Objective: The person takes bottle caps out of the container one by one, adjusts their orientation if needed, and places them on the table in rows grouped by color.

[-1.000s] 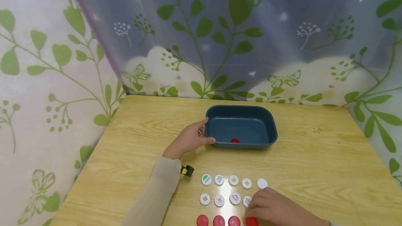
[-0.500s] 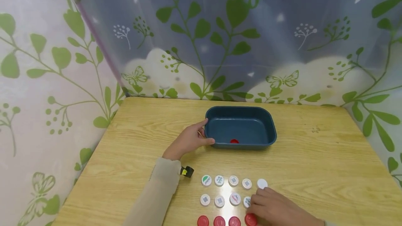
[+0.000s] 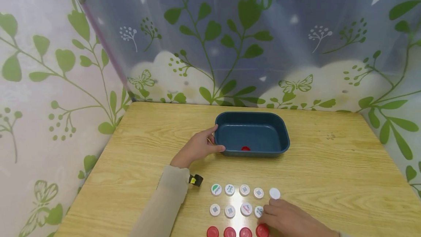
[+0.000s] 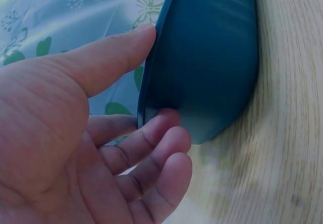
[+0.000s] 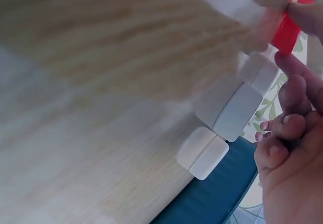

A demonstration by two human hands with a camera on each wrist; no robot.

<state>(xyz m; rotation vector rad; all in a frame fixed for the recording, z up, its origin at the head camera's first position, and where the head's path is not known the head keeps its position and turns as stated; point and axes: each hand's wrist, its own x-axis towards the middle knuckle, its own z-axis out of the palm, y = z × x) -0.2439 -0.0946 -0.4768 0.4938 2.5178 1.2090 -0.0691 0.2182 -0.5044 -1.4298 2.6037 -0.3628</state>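
Note:
My left hand (image 3: 198, 145) grips the left end of a dark blue plastic basin (image 3: 254, 136), its thumb and fingers at the rim and outer wall (image 4: 202, 57). One red bottle cap (image 3: 245, 149) lies inside by the near wall. At the lower right, my right hand (image 3: 286, 215) pinches another red bottle cap (image 3: 262, 230) between thumb and index finger, at the right end of the red row. In the right wrist view this cap (image 5: 286, 35) is on edge in that view, beside white caps (image 5: 238, 113). The other fingers of that hand are curled.
White bottle caps, some printed, lie in two rows, including a green-and-white one (image 3: 216, 189) and a plain one (image 3: 274, 193). More red caps (image 3: 230, 232) form the nearest row. The wooden table (image 3: 329, 164) meets patterned curtains (image 3: 230, 46) behind and beside it.
The right hand and its red cap have shifted slightly, the cap a little left and away from me, so more of it shows. The left hand and the basin stay in place.

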